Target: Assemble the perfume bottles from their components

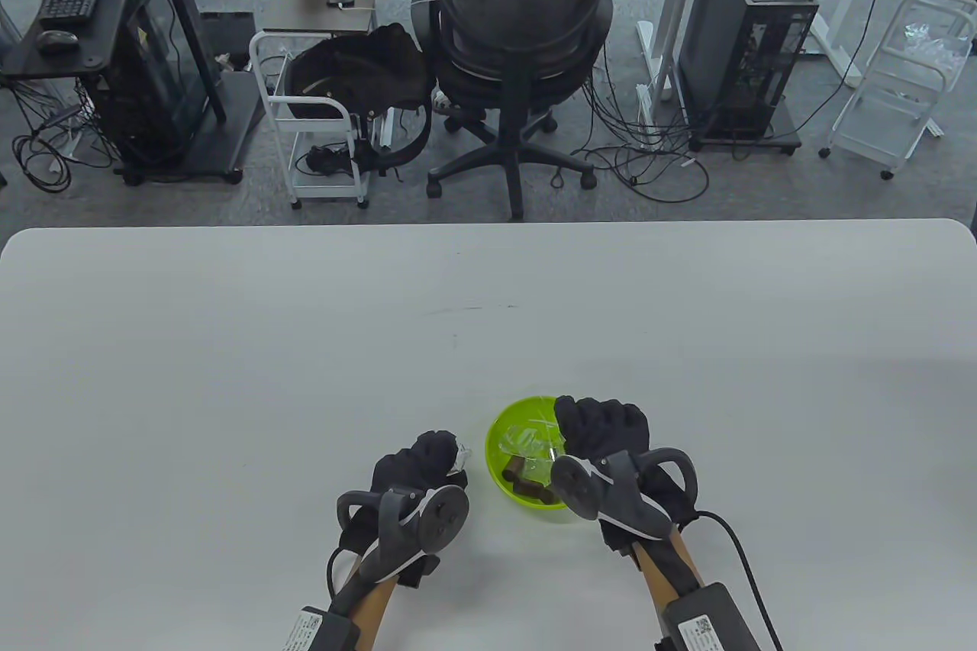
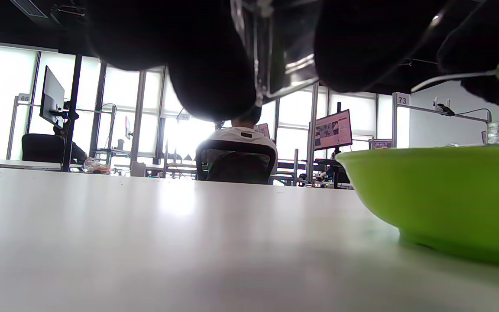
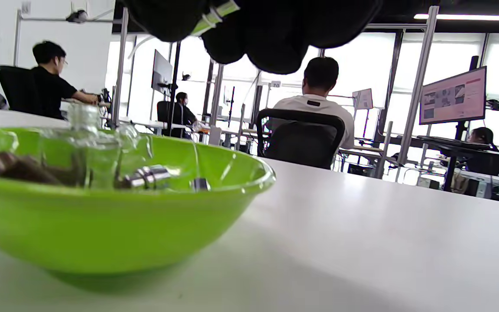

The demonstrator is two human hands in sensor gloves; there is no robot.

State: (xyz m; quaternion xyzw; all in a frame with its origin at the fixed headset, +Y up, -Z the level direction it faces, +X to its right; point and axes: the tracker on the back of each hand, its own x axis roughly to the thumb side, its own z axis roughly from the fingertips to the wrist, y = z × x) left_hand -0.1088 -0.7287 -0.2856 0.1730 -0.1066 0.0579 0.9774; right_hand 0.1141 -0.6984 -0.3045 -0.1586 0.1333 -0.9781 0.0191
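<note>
A lime-green bowl (image 1: pixel 498 469) (image 2: pixel 440 195) (image 3: pixel 102 229) stands near the table's front edge. It holds clear glass bottles (image 1: pixel 525 439) (image 3: pixel 87 147), brown caps (image 1: pixel 527 474) (image 3: pixel 11 169) and a metal spray collar (image 3: pixel 145 175). My left hand (image 1: pixel 431 462) rests just left of the bowl, its fingers (image 2: pixel 206 65) curled round a clear glass bottle (image 1: pixel 461 457) (image 2: pixel 277 47). My right hand (image 1: pixel 603 423) hovers over the bowl's right side with curled fingers (image 3: pixel 271 39). A thin pale tube (image 3: pixel 215 14) shows pinched between them; the rest of that piece is hidden.
The white table (image 1: pixel 305 346) stretches wide beyond and beside the bowl. Past its far edge stand an office chair (image 1: pixel 519 56), a white cart (image 1: pixel 320 140) and computer towers (image 1: pixel 744 48). People sit at desks in the background.
</note>
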